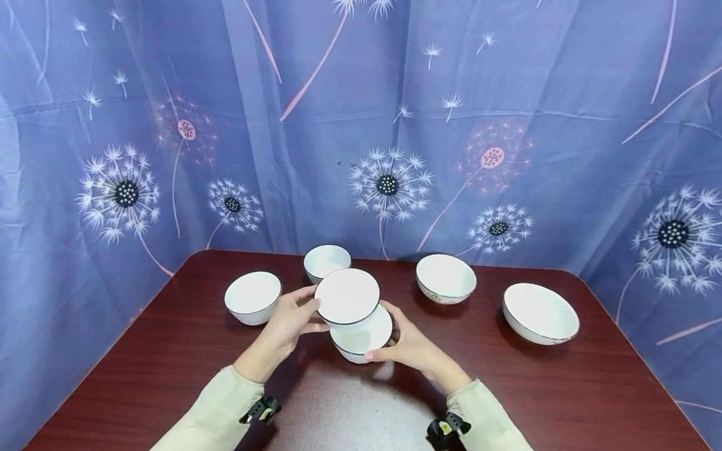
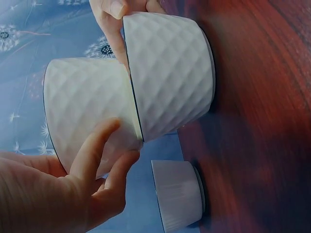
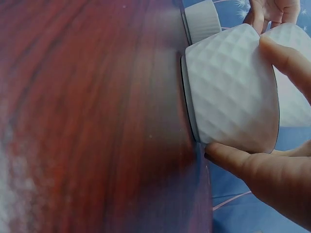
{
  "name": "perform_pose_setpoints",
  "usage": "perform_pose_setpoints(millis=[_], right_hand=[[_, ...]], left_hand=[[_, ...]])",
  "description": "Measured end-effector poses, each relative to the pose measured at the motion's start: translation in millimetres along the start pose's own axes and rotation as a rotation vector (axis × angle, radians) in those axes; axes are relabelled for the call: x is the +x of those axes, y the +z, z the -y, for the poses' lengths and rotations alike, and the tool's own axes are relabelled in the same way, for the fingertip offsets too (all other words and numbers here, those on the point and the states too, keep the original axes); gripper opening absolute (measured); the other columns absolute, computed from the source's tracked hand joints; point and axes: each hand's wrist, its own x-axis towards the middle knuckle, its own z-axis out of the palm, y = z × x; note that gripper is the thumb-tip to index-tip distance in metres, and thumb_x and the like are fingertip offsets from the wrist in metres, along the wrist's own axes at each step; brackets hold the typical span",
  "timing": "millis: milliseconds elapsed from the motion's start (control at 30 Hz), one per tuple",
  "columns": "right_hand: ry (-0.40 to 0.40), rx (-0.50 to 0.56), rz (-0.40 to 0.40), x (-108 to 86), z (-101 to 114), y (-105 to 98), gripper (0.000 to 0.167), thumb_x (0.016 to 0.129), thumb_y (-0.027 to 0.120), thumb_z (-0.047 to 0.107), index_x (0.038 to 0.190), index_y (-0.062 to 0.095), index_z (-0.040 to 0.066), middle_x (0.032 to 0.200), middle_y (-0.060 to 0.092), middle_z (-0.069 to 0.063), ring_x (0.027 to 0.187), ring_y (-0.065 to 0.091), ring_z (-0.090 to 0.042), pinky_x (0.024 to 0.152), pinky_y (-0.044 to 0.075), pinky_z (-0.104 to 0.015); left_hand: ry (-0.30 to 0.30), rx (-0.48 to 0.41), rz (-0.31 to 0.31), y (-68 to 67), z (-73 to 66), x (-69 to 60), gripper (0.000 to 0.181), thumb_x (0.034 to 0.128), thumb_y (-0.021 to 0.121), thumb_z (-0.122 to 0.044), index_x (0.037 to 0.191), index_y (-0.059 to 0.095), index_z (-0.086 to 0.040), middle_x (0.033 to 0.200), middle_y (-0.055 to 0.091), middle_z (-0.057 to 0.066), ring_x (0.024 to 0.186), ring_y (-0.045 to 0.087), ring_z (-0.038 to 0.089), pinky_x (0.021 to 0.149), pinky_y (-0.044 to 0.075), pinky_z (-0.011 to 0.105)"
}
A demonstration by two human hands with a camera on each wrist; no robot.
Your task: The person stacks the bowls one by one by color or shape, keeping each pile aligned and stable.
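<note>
Left hand [image 1: 286, 321] grips the upper bowl [image 1: 346, 297], right hand [image 1: 413, 346] the lower bowl [image 1: 363, 337], well inside the table's side edges [image 1: 651, 377].

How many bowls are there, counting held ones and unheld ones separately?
Held bowls: 2 (upper bowl, in the left hand; lower bowl, in the right hand)
Unheld bowls: 4
Total: 6

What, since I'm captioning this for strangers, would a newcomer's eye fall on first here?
First, the left hand holding an upper bowl over a lower bowl that the right hand grips, mid-table in the head view. Behind, a blue curtain with big dandelions fills the top. Four more white bowls stand on the dark red table, two toward the left, two toward the right.
</note>
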Motion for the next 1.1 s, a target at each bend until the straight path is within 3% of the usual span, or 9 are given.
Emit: perform_pose_setpoints(millis=[567,1100], right_hand=[[0.001,-0.005,0.002,-0.4,0.4,1.3,0.101,0.072,0.081,0.002,0.149,0.017,0.003,0.137,0.045,-0.022,0.119,0.05,-0.029,0.098,0.049,-0.038],[0.004,-0.016,-0.023,-0.2,2.0,1.4,0.101,0.072,0.082,0.003,0.15,0.018,0.003,0.142,0.04,-0.018,0.126,0.044,-0.029,0.103,0.042,-0.036]], left_hand=[[0.011,0.042,0.028,7.6,7.7,-0.7,0.038,0.0946,0.049,0.005,0.132,0.051,0.008,0.113,0.06,0.026,0.075,0.065,0.02,0.068,0.061,0.04],[0.048,0.113,0.029,10.0,11.8,1.5,0.035,0.0936,0.052,0.005,0.129,0.054,0.008,0.108,0.063,0.025,0.074,0.068,0.025,0.063,0.061,0.038]])
